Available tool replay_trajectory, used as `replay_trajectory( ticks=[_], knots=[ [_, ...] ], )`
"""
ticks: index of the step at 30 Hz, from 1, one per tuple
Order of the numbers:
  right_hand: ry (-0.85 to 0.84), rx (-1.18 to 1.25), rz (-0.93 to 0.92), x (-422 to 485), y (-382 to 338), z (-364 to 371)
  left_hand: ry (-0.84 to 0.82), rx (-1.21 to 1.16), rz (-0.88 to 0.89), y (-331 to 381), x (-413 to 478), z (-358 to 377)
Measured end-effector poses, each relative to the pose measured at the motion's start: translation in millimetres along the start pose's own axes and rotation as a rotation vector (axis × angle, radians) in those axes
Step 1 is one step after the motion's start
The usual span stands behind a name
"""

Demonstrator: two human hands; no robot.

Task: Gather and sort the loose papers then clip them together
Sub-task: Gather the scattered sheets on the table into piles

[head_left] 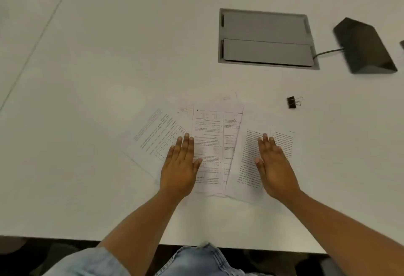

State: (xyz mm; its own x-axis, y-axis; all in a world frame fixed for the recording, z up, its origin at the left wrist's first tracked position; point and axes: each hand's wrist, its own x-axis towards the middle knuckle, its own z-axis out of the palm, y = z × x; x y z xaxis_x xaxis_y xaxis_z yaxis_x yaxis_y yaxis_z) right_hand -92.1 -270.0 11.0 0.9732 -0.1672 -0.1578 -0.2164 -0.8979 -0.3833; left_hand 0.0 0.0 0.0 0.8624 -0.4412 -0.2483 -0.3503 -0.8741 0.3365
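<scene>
- Both hands flat and spread, palms down, fingers straight, gripping nothing.
- Left hand (178, 166) pressed on the printed sheets (216, 144), straddling the overlap between the table-printed page (153, 136) and the middle page (212, 136); thumb stretched out toward the middle page.
- Right hand (276, 166) laid on the dense-text page (249, 157), fingertips (265, 137) aimed away from the body, thumb splayed toward the middle page.
- Sheets fanned loosely, overlapping, edges not squared, print facing up; table-printed page tilted on the left side of the fan, dense-text page tilted on the right, middle page nearly straight between them.
- More page corners peeking out from under the far edge of the fan; how many sheets in all, cannot tell.
- Fine print too blurred to read.
- Black binder clip (294, 102) with silver wire handles lying on the white table (87, 79), beyond the fan's far right corner, near but clear of the sheets, untouched by either hand.
- Grey recessed hatch (266, 37) with two lids set into the table, well beyond the sheets and slightly to the right.
- Dark wedge-shaped device (365, 46) farther right of the sheets, just beside that hatch, joined to it by a grey cable (328, 52).
- Thin seam line (39, 37) crossing the table diagonally, well to the left of the sheets.
- Bare forearms reaching in across the near table edge, on the body side of the sheets; light blue denim (196, 260) visible below that edge.
</scene>
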Motion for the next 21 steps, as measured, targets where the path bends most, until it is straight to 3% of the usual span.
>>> replay_trajectory(
  ticks=[6,9,12,15,21],
  knots=[
    [-0.105,-0.086,0.048,-16.0,6.1,26.1,-0.107,0.033,-0.002,0.5,-4.5,12.5],
    [-0.114,-0.079,0.075,-18.1,8.5,31.2,-0.057,-0.06,-0.037,10.2,-3.4,11.5],
    [-0.058,0.0,0.139,-24.6,5.6,31.8,0.051,-0.238,-0.205,27.9,-5.5,4.3],
    [-0.07,0.028,0.191,-37.9,9.0,31.5,0.13,-0.401,-0.482,43.7,-7.4,-5.9],
    [-0.185,-0.046,0.186,-62.8,16.7,35.3,0.028,-0.895,-0.729,57.4,6.3,-20.8]
  ],
)
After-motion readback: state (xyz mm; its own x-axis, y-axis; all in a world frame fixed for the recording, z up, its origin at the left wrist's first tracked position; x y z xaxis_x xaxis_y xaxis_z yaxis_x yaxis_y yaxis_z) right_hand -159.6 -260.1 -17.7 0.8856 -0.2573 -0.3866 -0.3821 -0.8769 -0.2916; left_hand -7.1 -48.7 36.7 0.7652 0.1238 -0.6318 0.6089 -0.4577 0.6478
